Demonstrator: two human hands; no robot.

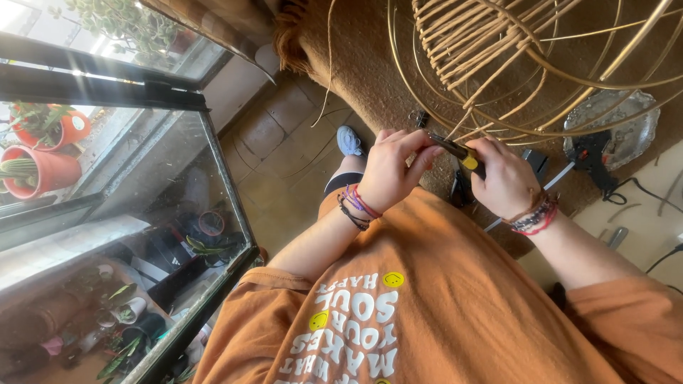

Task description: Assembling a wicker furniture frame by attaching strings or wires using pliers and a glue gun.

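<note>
My right hand (506, 181) grips a pair of pliers (461, 153) with yellow and black handles. The dark jaws point left, toward the lower rim of a round basket frame of tan cane (491, 57). My left hand (393, 171) has its fingers pinched at the plier jaws, where a thin cane strand (462, 126) hangs down from the frame. Whether the jaws bite the strand is hidden by my fingers. Both wrists wear several braided bracelets. I wear an orange printed shirt.
A black glue gun (590, 153) lies beside a silver tray (617, 114) on the brown rug (370, 64), with cables at the right. My blue shoe (348, 141) rests on the tiled floor. At left, a glass door (142, 192) shows red pots (43, 171) and plants.
</note>
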